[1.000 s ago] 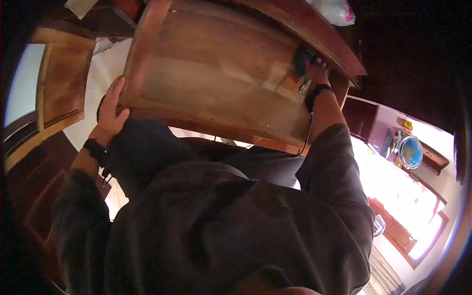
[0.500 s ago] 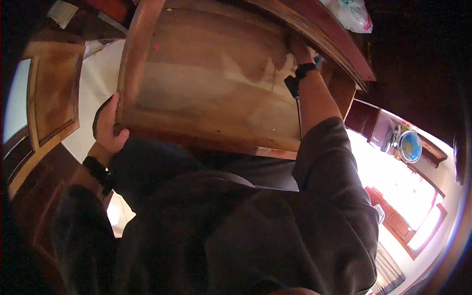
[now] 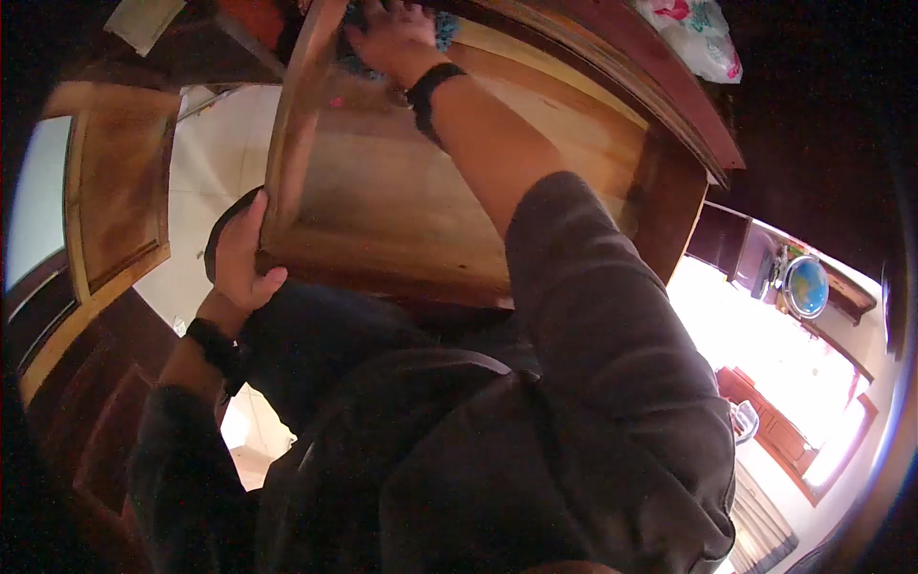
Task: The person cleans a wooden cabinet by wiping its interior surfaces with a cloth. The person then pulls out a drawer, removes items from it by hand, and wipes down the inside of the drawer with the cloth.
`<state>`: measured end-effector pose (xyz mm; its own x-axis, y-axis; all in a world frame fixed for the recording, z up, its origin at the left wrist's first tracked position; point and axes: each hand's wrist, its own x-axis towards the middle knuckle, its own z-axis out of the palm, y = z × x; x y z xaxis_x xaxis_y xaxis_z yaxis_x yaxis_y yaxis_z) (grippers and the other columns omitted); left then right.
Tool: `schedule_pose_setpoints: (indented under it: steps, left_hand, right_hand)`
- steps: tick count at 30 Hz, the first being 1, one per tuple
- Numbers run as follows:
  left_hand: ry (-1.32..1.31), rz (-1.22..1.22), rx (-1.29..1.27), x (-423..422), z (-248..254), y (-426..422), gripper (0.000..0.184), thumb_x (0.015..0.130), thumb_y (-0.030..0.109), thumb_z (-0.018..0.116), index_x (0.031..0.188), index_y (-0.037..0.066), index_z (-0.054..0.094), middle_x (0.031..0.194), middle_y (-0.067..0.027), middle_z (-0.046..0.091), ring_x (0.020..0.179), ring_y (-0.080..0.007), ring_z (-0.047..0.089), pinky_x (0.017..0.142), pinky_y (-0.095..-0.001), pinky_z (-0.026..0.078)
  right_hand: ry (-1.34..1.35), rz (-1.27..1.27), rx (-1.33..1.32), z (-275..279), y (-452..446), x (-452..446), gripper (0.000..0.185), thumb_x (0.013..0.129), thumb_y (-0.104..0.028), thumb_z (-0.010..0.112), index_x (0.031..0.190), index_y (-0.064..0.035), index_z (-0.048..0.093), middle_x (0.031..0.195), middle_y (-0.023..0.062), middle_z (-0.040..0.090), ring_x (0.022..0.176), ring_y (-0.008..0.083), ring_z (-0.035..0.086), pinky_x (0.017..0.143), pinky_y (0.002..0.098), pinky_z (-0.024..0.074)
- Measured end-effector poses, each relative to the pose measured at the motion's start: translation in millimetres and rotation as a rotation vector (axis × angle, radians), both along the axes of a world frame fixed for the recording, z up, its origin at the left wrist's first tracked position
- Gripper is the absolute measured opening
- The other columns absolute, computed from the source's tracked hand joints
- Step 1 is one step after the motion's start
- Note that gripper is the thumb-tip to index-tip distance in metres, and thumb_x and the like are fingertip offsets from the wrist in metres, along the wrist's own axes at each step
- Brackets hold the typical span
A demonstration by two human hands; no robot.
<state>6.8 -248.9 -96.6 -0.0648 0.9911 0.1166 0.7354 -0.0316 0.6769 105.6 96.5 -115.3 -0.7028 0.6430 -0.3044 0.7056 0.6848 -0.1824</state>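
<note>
A wooden drawer (image 3: 411, 225) lies tilted over my lap, its bare inside facing me. My left hand (image 3: 241, 256) grips its near left corner, thumb on the near side and fingers along the left edge. Inside, toward the far left corner, my right hand (image 3: 394, 40) presses down on a fuzzy blue-grey cleaning cloth (image 3: 446, 31). The cloth shows on both sides of the hand; the rest of it is under the palm and fingers. My right forearm crosses over the drawer and hides part of its floor.
Beyond the drawer's far side runs a curved dark wooden edge (image 3: 660, 86), with a white plastic bag (image 3: 703, 43) near it. Wooden panelled furniture (image 3: 120, 191) stands on the left above a pale floor (image 3: 215, 182). A globe (image 3: 805, 287) is at the right, near a bright window.
My right hand has swept from the drawer's far right side to its far left corner, bringing the cloth along. My left hand keeps its hold on the corner.
</note>
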Motion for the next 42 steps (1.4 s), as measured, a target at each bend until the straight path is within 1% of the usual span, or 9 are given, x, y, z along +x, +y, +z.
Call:
schedule_pose_setpoints:
  steps: [6, 8, 13, 15, 19, 21, 27, 36, 42]
  left_hand:
    - [-0.002, -0.024, -0.042, -1.8, 3.3, 3.8, 0.094, 0.081, 0.065, 0.048, 0.139, -0.007, 0.032, 0.124, -0.0274, 0.051, 0.114, -0.0432, 0.049, 0.097, -0.0463, 0.037]
    - [0.009, -0.025, -0.067, -2.2, -1.6, 3.0, 0.093, 0.081, 0.065, 0.048, 0.139, -0.006, 0.032, 0.124, -0.0268, 0.051, 0.114, -0.0423, 0.049, 0.097, -0.0464, 0.037]
    - [0.104, -0.031, -0.031, 2.7, 0.9, 1.5, 0.091, 0.081, 0.064, 0.047, 0.141, -0.001, 0.031, 0.126, -0.024, 0.051, 0.114, -0.0408, 0.049, 0.097, -0.0465, 0.036]
    - [0.108, -0.02, -0.07, 6.0, 1.5, 2.7, 0.09, 0.081, 0.065, 0.046, 0.142, 0.0, 0.03, 0.126, -0.0233, 0.051, 0.113, -0.041, 0.05, 0.097, -0.0469, 0.036]
    - [0.118, -0.003, -0.114, 10.2, -3.7, 1.1, 0.092, 0.081, 0.068, 0.045, 0.142, 0.0, 0.03, 0.125, -0.0237, 0.052, 0.112, -0.0412, 0.05, 0.097, -0.0463, 0.037]
    - [0.08, -0.01, -0.091, 10.2, -12.6, 3.4, 0.093, 0.081, 0.068, 0.044, 0.142, 0.0, 0.03, 0.124, -0.0242, 0.052, 0.111, -0.0411, 0.05, 0.096, -0.0457, 0.037]
    - [0.014, -0.02, -0.05, 10.3, -6.5, 7.0, 0.094, 0.08, 0.07, 0.044, 0.141, -0.001, 0.031, 0.118, -0.0247, 0.054, 0.107, -0.0417, 0.051, 0.093, -0.0457, 0.038]
    - [0.084, 0.004, -0.106, 20.6, -7.4, 8.6, 0.09, 0.079, 0.065, 0.048, 0.143, 0.005, 0.029, 0.116, -0.0237, 0.055, 0.103, -0.0413, 0.052, 0.09, -0.0464, 0.039]
    - [0.036, 0.021, 0.002, 28.3, -9.3, 12.2, 0.09, 0.079, 0.064, 0.049, 0.143, 0.004, 0.029, 0.112, -0.0227, 0.056, 0.101, -0.0406, 0.053, 0.089, -0.0465, 0.04]
  right_hand:
    - [0.517, 0.033, -0.009, -85.6, 58.1, 54.3, 0.05, 0.093, -0.042, 0.038, 0.136, -0.0181, 0.048, 0.139, 0.0087, 0.049, 0.126, 0.0242, 0.048, 0.105, 0.0353, 0.0348]
    - [0.494, -0.07, 0.112, -29.6, 41.3, 93.3, 0.049, 0.093, -0.045, 0.039, 0.126, -0.0145, 0.056, 0.129, 0.0189, 0.054, 0.118, 0.0347, 0.052, 0.1, 0.0501, 0.0388]
    - [-0.325, -0.033, 0.374, -77.9, 105.1, 243.0, 0.04, 0.092, -0.03, 0.04, 0.122, -0.0114, 0.059, 0.118, 0.0224, 0.059, 0.106, 0.0372, 0.059, 0.092, 0.0495, 0.0459]
    - [-0.403, -0.297, 0.538, -45.9, 91.4, 291.7, 0.048, 0.094, -0.041, 0.037, 0.135, -0.0193, 0.049, 0.145, 0.0094, 0.041, 0.13, 0.0299, 0.042, 0.104, 0.0441, 0.036]
    - [-0.911, -0.32, 0.411, -18.6, 90.1, 395.3, 0.055, 0.091, -0.043, 0.042, 0.137, -0.0112, 0.046, 0.148, 0.0144, 0.034, 0.134, 0.0354, 0.034, 0.109, 0.0474, 0.0283]
    - [-0.35, -0.572, 0.644, -53.7, 90.2, 469.7, 0.052, 0.085, -0.029, 0.051, 0.131, -0.0051, 0.046, 0.135, 0.0223, 0.042, 0.123, 0.0415, 0.042, 0.098, 0.0498, 0.0399]
    - [-0.372, -0.448, 0.653, -48.3, 80.6, 479.5, 0.058, 0.088, -0.034, 0.049, 0.135, -0.0009, 0.035, 0.128, 0.0261, 0.047, 0.117, 0.0457, 0.046, 0.097, 0.0504, 0.0417]
    - [-0.326, -0.645, 0.085, -25.3, 31.8, 456.4, 0.053, 0.092, -0.042, 0.045, 0.116, 0.0052, 0.048, 0.118, 0.0339, 0.053, 0.107, 0.0476, 0.054, 0.086, 0.0501, 0.0485]
    - [-0.253, -0.356, 0.359, -33.3, 23.4, 414.3, 0.058, 0.09, -0.046, 0.047, 0.117, 0.0049, 0.046, 0.112, 0.0336, 0.054, 0.104, 0.0475, 0.054, 0.086, 0.0514, 0.0482]
